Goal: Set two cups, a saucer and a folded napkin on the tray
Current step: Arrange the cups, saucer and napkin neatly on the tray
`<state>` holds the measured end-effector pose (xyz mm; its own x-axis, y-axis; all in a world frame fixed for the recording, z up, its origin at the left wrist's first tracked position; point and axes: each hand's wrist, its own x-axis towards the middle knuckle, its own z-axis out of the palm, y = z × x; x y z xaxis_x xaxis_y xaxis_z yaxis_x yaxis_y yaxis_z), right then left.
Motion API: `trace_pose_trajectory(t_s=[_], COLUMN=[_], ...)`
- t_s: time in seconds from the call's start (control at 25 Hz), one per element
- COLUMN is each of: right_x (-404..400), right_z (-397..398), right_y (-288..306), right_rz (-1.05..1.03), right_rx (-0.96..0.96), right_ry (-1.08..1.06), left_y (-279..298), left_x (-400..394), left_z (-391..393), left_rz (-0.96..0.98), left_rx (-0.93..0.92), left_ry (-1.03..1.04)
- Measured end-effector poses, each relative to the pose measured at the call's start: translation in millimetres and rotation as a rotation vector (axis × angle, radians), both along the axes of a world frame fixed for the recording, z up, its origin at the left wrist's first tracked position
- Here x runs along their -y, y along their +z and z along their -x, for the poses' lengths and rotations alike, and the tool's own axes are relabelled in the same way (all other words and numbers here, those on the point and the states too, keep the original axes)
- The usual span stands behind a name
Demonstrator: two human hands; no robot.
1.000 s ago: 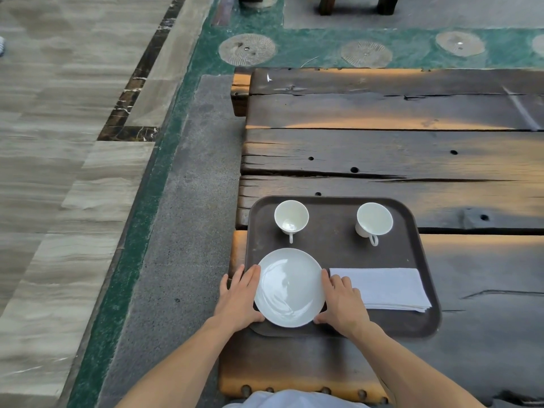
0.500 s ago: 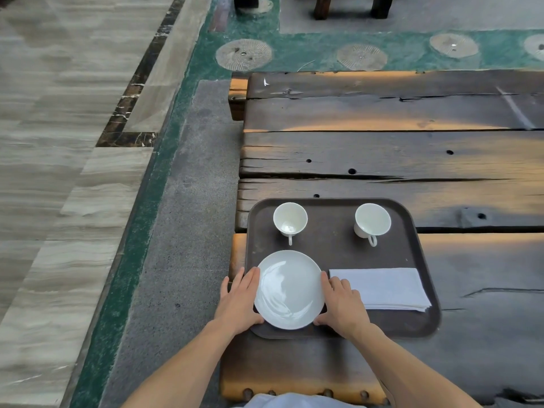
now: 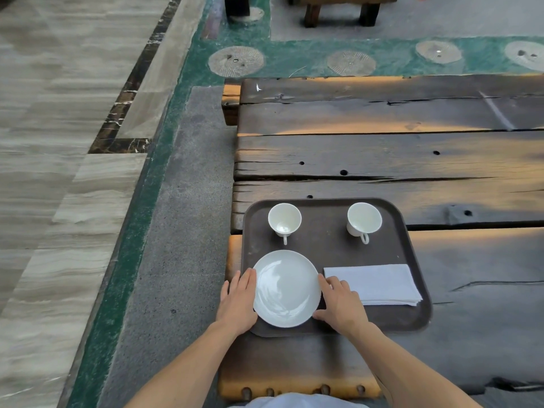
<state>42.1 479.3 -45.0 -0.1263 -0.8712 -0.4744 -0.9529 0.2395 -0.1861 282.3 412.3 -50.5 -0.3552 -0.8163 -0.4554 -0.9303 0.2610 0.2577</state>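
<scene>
A dark brown tray [image 3: 323, 248] lies on the near left part of a wooden table. Two white cups stand at its far side, upright with handles toward me: the left cup [image 3: 284, 221] and the right cup [image 3: 363, 220]. A white saucer [image 3: 286, 288] rests on the tray's near left. A folded white napkin [image 3: 375, 284] lies flat to its right. My left hand [image 3: 239, 301] presses against the saucer's left rim and my right hand [image 3: 341, 304] against its right rim, fingers flat and together.
The dark plank table [image 3: 382, 154] stretches far and right of the tray. Its left edge drops to a grey stone strip [image 3: 182, 231] and tiled floor. A wooden stool [image 3: 338, 10] stands beyond the table.
Hands, saucer, cups and napkin keep their places. Only the camera has tilted slightly, showing more floor beyond the table.
</scene>
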Motion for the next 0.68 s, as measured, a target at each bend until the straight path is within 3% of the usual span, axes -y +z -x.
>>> trace_pose_trajectory(t_s=[0.36, 0.68], right_x=[-14, -39], right_z=[49, 157], right_y=[12, 23], right_rz=[0.041, 0.083], right_rx=[0.072, 0.002], right_ry=[-0.043, 0.041], left_y=[16, 17], left_x=[-16, -50], left_z=[39, 137], left_rz=[0.214, 0.205], left_rx=[-0.06, -0.155], left_ry=[0.098, 0.023])
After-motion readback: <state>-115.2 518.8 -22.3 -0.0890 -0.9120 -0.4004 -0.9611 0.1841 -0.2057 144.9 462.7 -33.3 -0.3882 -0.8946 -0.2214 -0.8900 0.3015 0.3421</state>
